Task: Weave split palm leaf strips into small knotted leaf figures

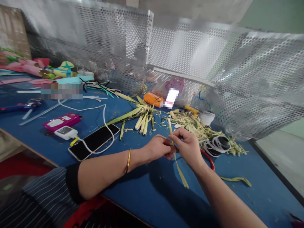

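Note:
Above the blue table, my left hand (161,146) and my right hand (186,144) meet, both pinching one narrow yellow-green leaf strip (180,174). Its upper end sticks up past my right thumb, while the lower end hangs down toward the tabletop. Some of my left fingertips are hidden behind the right hand. Just beyond lies a bundle of green and pale leaf stalks (142,112). To the right is a heap of shredded plant scraps (190,125), with a spool of white cord (217,145) at its edge. A red curved handle (209,160) shows beside my right wrist.
Left of my arm lie a black phone (95,142), a white cable, a white device (66,133) and a magenta pack (61,122). A perforated metal screen (180,47) closes off the back. Another leaf strip (236,180) lies at right. Coloured strips and a blue-handled tool (21,106) are far left.

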Available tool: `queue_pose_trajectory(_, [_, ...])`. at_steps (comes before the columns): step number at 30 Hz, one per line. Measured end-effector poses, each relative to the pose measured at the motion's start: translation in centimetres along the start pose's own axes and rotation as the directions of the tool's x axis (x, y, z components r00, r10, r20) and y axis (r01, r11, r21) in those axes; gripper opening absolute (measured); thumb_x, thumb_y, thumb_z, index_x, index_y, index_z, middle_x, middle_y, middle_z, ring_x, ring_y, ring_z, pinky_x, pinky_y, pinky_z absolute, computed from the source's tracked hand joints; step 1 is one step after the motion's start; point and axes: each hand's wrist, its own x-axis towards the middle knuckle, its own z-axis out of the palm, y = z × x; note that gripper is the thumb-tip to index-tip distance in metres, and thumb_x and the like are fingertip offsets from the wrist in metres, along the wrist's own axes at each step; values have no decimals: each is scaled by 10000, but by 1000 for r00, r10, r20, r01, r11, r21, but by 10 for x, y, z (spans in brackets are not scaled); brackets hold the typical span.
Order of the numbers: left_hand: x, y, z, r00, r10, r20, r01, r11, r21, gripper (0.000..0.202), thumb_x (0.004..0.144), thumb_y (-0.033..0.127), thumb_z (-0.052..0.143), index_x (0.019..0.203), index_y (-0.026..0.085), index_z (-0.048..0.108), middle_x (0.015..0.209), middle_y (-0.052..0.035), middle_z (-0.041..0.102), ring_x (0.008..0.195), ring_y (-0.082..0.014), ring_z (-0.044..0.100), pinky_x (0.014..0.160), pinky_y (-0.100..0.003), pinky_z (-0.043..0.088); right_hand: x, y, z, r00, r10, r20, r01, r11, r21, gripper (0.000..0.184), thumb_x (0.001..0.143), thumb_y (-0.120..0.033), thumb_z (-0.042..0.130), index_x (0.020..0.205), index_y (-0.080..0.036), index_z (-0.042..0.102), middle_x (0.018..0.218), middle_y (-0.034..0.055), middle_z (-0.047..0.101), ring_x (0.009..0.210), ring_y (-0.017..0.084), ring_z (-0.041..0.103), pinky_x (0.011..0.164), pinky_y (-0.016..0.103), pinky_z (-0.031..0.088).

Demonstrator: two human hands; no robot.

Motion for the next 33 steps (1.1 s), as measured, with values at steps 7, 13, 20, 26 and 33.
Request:
queue_pose_trajectory(7, [-1,-6,1,987,-66,144,67,998,-1,194,727,195,686,541,152,653,502,3,598,462,-99,556,567,-260,475,-9,11,4,995,-13,-99,14,1000,9,237,786,-256,620,581,-202,514,559,-46,445,548,123,429,547,260,344])
queue_pose_trajectory(13, [-2,7,-7,997,-72,-6,70,990,-125,289,697,393,759,586,143,666,564,-12,637,495,-92,555,594,-249,458,-6,-4,-16,938,-324,-125,283,921,-267,178,907,-299,519,827,-202,645,850,43,641,835,192,589,766,314,432])
queue_pose_trajectory(20, [4,15,-20,988,-87,-128,46,955,-294,309,831,410,641,720,128,700,710,-68,709,555,-125,622,665,-297,479,-6,-8,-34,968,-21,250,141,868,-476,245,907,-440,511,834,-240,632,706,-3,667,614,168,596,562,257,379])
queue_pose_trajectory(26, [4,17,-14,969,-115,-218,39,944,-326,38,740,112,730,732,97,697,591,-10,651,505,-76,581,620,-240,457,-9,-3,-22,954,-118,277,261,781,-567,315,926,-347,452,657,-223,557,605,5,626,522,150,553,505,248,292])
queue_pose_trajectory(33, [5,12,-13,958,-100,-270,-3,935,-355,32,751,112,719,737,112,690,592,-14,662,534,-97,608,646,-261,484,-12,-1,-19,942,-189,276,314,784,-535,303,918,-287,443,632,-230,527,581,-8,606,501,141,527,505,244,306])
